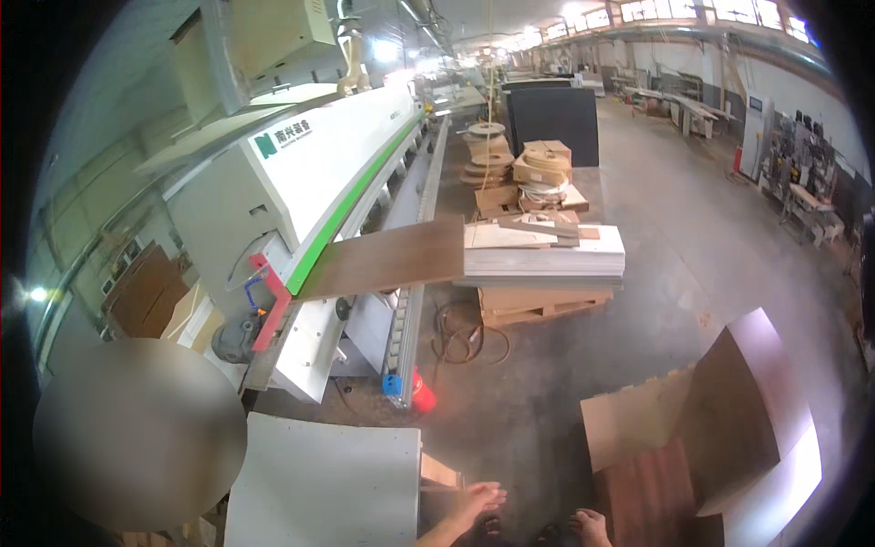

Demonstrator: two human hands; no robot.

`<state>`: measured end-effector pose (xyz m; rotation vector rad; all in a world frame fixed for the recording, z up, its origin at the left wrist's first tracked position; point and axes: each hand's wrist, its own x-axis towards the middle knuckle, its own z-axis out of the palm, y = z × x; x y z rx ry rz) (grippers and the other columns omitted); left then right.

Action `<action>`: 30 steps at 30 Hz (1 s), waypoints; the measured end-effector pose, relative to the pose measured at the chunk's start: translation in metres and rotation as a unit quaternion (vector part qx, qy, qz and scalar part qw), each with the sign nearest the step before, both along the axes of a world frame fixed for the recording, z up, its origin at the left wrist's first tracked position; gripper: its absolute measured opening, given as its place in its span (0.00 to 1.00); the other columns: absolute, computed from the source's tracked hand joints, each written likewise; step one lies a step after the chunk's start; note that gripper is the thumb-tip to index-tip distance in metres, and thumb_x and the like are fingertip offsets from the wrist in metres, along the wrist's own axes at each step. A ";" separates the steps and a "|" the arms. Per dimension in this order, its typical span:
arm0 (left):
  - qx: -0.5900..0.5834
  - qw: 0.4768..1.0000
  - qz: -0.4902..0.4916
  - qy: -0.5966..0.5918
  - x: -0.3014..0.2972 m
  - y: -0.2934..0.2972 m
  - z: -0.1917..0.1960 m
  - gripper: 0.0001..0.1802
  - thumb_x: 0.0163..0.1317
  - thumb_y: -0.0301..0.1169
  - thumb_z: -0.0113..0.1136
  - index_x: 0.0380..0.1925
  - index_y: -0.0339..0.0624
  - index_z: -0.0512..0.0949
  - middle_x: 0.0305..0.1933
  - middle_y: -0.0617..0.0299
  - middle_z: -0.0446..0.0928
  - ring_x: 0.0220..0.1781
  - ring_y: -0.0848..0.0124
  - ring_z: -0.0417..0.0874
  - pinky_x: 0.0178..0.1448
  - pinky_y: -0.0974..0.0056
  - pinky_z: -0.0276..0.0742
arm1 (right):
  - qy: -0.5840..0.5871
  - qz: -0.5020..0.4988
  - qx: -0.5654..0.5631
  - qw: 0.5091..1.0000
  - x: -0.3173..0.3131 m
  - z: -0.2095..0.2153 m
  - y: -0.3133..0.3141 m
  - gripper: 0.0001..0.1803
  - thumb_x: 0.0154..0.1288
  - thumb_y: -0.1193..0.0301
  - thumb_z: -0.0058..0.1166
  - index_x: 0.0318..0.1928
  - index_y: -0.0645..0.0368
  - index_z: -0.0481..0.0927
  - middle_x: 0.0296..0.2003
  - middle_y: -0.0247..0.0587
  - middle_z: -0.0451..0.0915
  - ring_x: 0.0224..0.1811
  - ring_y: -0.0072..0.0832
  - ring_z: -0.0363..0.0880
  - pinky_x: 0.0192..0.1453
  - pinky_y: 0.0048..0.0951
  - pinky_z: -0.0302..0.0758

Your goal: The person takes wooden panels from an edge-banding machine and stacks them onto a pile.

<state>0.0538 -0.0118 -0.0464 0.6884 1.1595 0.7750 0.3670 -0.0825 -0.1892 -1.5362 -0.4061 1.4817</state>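
My left hand (483, 499) is over the floor at the lower middle, fingers stretched out and holding nothing I can see. It is nearest to the right edge of a pale grey panel (326, 479) lying flat at the lower left. Farther right is my right hand (591, 526), its fingers loosely bent and apart, with no object visible in it. That hand is beside an open cardboard carton (638, 415), which has a reddish-brown wood-grain board (649, 492) inside. Ahead, a brown panel (387, 259) juts out of a long white machine (319, 155) with a green stripe.
White boards (547, 263) are stacked on a wooden pallet (547, 311), with rolls of edging (545, 162) behind. A red cylinder (423, 392) stands by the machine's near end, and a coiled hose (465, 339) lies on the floor. A round blur hides the lower left.
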 end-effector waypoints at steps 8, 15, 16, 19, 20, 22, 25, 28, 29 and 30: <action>0.076 0.931 0.355 -0.046 -0.082 -0.012 0.023 0.12 0.63 0.28 0.59 0.44 0.32 0.76 0.44 0.45 0.82 0.45 0.55 0.85 0.50 0.53 0.82 | 0.036 0.222 0.042 0.974 -0.063 0.047 0.143 0.21 0.67 0.65 0.55 0.51 0.73 0.76 0.39 0.45 0.81 0.40 0.31 0.81 0.44 0.32 0.78; 0.076 0.824 0.555 -0.092 -0.209 0.028 0.017 0.21 0.65 0.25 0.50 0.57 0.27 0.67 0.53 0.40 0.74 0.52 0.54 0.79 0.57 0.53 0.78 | 0.156 0.285 0.099 0.941 -0.199 0.145 0.238 0.27 0.71 0.62 0.53 0.60 0.72 0.68 0.50 0.51 0.78 0.50 0.38 0.80 0.55 0.37 0.78; 0.076 0.831 0.542 -0.094 -0.226 0.040 0.016 0.21 0.65 0.25 0.50 0.57 0.27 0.67 0.53 0.40 0.74 0.52 0.54 0.79 0.57 0.53 0.78 | 0.159 0.274 0.104 0.943 -0.217 0.160 0.248 0.27 0.71 0.62 0.53 0.60 0.72 0.68 0.50 0.51 0.78 0.50 0.38 0.80 0.55 0.37 0.78; 0.094 0.821 0.553 -0.108 -0.272 0.073 0.015 0.32 0.69 0.32 0.50 0.67 0.26 0.54 0.60 0.39 0.68 0.57 0.54 0.75 0.64 0.53 0.72 | 0.243 0.243 0.111 0.932 -0.265 0.192 0.267 0.34 0.70 0.60 0.54 0.65 0.71 0.61 0.55 0.55 0.73 0.56 0.41 0.76 0.60 0.42 0.75; 0.107 0.818 0.552 -0.125 -0.286 0.085 0.017 0.35 0.70 0.35 0.49 0.68 0.26 0.50 0.62 0.39 0.67 0.57 0.54 0.74 0.64 0.53 0.71 | 0.278 0.231 0.105 0.927 -0.280 0.199 0.277 0.35 0.70 0.59 0.54 0.66 0.70 0.60 0.57 0.56 0.72 0.58 0.42 0.74 0.62 0.43 0.74; 0.121 0.815 0.548 -0.142 -0.309 0.104 0.021 0.37 0.71 0.38 0.49 0.69 0.26 0.46 0.64 0.39 0.65 0.58 0.53 0.74 0.65 0.52 0.71 | 0.312 0.216 0.101 0.920 -0.307 0.205 0.291 0.36 0.69 0.58 0.54 0.67 0.69 0.58 0.59 0.57 0.70 0.60 0.43 0.72 0.64 0.44 0.72; 0.117 0.799 0.570 -0.150 -0.339 0.131 0.027 0.42 0.70 0.42 0.51 0.70 0.27 0.44 0.65 0.41 0.64 0.58 0.54 0.73 0.65 0.52 0.70 | 0.322 0.120 0.090 0.935 -0.343 0.202 0.302 0.27 0.69 0.59 0.54 0.61 0.65 0.68 0.53 0.49 0.75 0.57 0.39 0.74 0.62 0.43 0.73; 0.142 0.775 0.590 -0.179 -0.373 0.146 0.022 0.44 0.66 0.47 0.56 0.69 0.29 0.47 0.63 0.43 0.64 0.57 0.55 0.73 0.66 0.52 0.70 | 0.394 0.044 0.071 0.915 -0.367 0.200 0.301 0.27 0.69 0.61 0.54 0.62 0.63 0.68 0.56 0.48 0.73 0.60 0.40 0.72 0.64 0.44 0.72; 0.147 0.750 0.614 -0.199 -0.386 0.149 0.019 0.43 0.64 0.48 0.59 0.66 0.30 0.52 0.60 0.46 0.66 0.55 0.57 0.74 0.63 0.52 0.72 | 0.392 0.027 0.098 0.914 -0.371 0.201 0.297 0.27 0.69 0.62 0.55 0.62 0.62 0.67 0.57 0.47 0.73 0.60 0.40 0.72 0.63 0.44 0.72; 0.162 0.726 0.631 -0.221 -0.399 0.152 0.016 0.41 0.62 0.49 0.61 0.64 0.30 0.58 0.57 0.48 0.69 0.54 0.59 0.74 0.61 0.53 0.73 | 0.388 0.010 0.125 0.913 -0.373 0.203 0.291 0.27 0.68 0.64 0.55 0.62 0.62 0.67 0.57 0.46 0.73 0.60 0.40 0.72 0.63 0.45 0.73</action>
